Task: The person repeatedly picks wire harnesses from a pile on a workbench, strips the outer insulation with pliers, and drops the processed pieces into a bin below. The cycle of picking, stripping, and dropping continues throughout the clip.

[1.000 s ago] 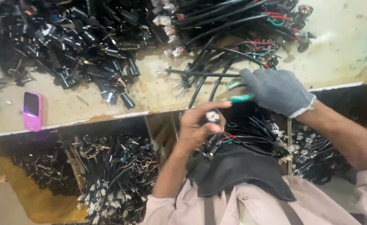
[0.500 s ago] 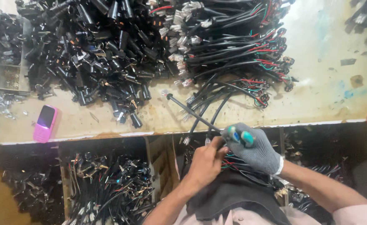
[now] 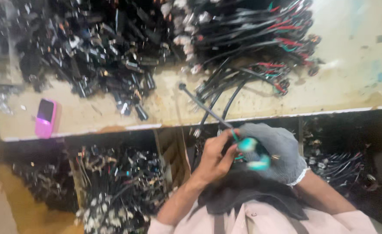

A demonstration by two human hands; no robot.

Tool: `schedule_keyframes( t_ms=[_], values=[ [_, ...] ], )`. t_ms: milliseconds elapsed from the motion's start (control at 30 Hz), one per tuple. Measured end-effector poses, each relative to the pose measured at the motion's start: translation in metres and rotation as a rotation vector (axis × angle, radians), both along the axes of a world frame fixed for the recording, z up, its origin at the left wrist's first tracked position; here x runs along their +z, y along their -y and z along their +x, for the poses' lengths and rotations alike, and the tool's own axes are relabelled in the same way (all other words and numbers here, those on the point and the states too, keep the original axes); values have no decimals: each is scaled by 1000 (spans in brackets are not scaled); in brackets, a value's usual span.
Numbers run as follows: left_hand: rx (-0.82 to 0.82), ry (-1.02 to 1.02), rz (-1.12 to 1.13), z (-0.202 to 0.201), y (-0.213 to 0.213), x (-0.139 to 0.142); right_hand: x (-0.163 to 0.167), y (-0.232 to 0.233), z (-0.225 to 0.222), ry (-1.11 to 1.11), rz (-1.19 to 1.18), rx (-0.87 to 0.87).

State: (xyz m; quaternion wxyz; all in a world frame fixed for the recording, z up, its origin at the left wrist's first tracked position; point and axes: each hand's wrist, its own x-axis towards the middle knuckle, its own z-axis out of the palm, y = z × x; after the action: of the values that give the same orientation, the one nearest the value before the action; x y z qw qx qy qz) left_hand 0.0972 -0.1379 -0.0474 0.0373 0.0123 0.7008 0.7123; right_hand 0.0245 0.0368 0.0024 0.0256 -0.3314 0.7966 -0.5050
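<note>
Hands are working together just below the tabletop (image 3: 351,93) edge. Right hand (image 3: 275,151), in a grey knit glove, is closing its grip around a tool with teal handles (image 3: 254,154). Left hand (image 3: 217,158), bare, is pinching the near end of a black cable (image 3: 204,106) against that tool; the cable is running up and leftward over the tabletop edge, its far end lying on the surface. Heaps of black cables with red and green wires (image 3: 251,39) are lying on the tabletop behind, beside a pile of black connectors (image 3: 100,56). Pink phone (image 3: 46,117) is lying near the left edge. Bins of wire pieces (image 3: 113,190) are sitting beneath.
</note>
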Motion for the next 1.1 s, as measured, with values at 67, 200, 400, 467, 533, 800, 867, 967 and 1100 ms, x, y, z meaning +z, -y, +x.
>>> schedule_keyframes(
  t_ms=[67, 200, 400, 467, 533, 800, 867, 967, 1100],
  values=[
    [58, -122, -311, 4, -4, -8, -6, -3, 4, 386, -1, -136],
    [66, -114, -322, 8, -11, -22, -23, -12, 8, 169, 101, -124],
    [-131, 383, 394, 19, -15, -30, -48, -41, -12, 67, 72, 303],
    [-120, 528, 670, 20, -17, -28, -53, -47, -12, 48, 131, 480],
    [-86, 587, 737, 21, -20, -23, -55, -47, -6, 96, 132, 447],
    [-22, 398, 490, 17, -13, 5, -6, -31, 13, 336, -279, -197],
    [-27, 347, 190, 17, -12, 7, 7, -25, 10, 178, 56, -6],
    [-52, 270, -23, 18, -14, 4, 12, -17, 0, 258, 161, -53],
    [-137, 619, 706, 18, -18, 0, -1, -27, -18, 48, 46, 442]
  ],
)
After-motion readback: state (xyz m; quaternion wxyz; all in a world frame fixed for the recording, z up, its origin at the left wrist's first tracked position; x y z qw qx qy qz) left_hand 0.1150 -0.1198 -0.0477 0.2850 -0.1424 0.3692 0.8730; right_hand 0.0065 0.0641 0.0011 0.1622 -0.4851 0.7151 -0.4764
